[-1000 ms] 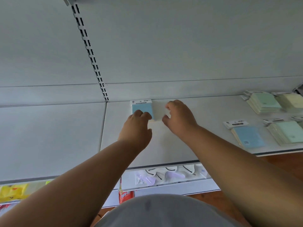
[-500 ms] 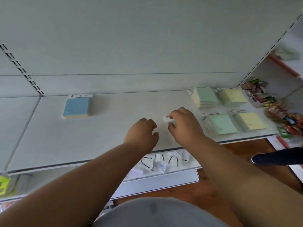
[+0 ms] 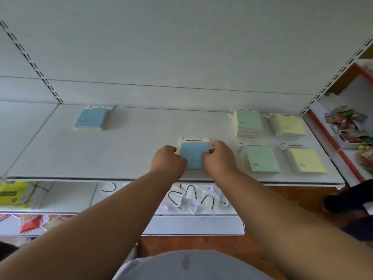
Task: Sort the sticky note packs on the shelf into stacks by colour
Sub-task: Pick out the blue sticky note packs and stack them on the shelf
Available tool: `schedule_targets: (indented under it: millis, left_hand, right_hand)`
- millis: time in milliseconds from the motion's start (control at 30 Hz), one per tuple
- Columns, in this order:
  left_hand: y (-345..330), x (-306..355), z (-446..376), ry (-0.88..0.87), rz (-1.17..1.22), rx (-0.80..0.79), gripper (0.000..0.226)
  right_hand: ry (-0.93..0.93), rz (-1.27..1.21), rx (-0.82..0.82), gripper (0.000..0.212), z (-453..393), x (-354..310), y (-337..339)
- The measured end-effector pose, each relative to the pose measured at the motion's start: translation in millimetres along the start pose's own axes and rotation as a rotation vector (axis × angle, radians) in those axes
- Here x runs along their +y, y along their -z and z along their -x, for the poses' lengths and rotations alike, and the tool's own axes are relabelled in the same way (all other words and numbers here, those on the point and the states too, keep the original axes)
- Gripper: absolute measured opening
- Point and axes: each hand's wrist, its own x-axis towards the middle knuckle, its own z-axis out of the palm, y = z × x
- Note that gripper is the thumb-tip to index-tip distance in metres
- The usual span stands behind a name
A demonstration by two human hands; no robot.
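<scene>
Gripping a blue sticky note pack (image 3: 192, 155) on the shelf (image 3: 121, 158), left hand (image 3: 168, 162) and right hand (image 3: 220, 158) curl their fingers round its sides.

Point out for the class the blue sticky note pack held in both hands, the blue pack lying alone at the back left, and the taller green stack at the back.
held blue sticky note pack (image 3: 192, 155), head view, blue face
lone blue pack (image 3: 91, 119), head view, top face
tall green stack (image 3: 248, 120), head view, top pack

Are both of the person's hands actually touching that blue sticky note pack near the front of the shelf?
Touching. The head view shows the left hand gripping the blue sticky note pack by its left edge and the right hand gripping its right edge.
</scene>
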Motion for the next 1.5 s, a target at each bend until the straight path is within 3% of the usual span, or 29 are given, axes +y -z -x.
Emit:
schedule_targets:
  millis: [100, 233, 433, 633, 933, 1100, 1233, 1433, 1500]
  left_hand:
    - [21.6, -12.1, -2.1, -0.052, -0.002, 0.006, 0.013]
    - [56.9, -34.1, -7.9, -0.079, 0.1, 0.15, 0.039]
    - [131.4, -94.2, -15.3, -0.192, 0.072, 0.34, 0.026]
    - [210.7, -162.2, -29.6, -0.274, 0.042, 0.392, 0.028]
    - [245.8, -208.4, -55.8, -0.302, -0.158, 0.202, 0.017]
    - [258.4, -203.3, -64.2, -0.266, -0.184, 0.016, 0.022]
    - [270.4, -194.3, -69.6, -0.203, -0.34, -0.175, 0.018]
    - [261.3, -194.6, -69.3, -0.19, -0.413, -0.135, 0.029]
    - [260.6, -195.5, -69.3, -0.179, -0.407, -0.15, 0.022]
  right_hand:
    - [0.066, -0.096, -0.04, 0.017, 0.6, -14.4, -8.0]
    - [0.123, -0.269, -0.058, 0.03, 12.2, -46.7, -30.8]
    - [0.316, -0.269, -0.056, 0.026, 37.4, -114.3, -95.2]
    - [0.429, -0.268, -0.012, 0.029, 67.6, -180.8, -169.7]
    - [0.354, -0.206, 0.086, 0.025, 87.7, -192.7, -212.6]
    - [0.276, -0.151, 0.041, 0.026, 88.2, -195.8, -204.2]
    - [0.147, -0.005, -0.128, 0.03, 82.6, -200.5, -198.3]
    - [0.151, 0.15, -0.177, 0.013, 79.0, -209.5, -197.1]
    - [0.166, 0.244, -0.196, 0.022, 80.1, -210.6, -197.2]
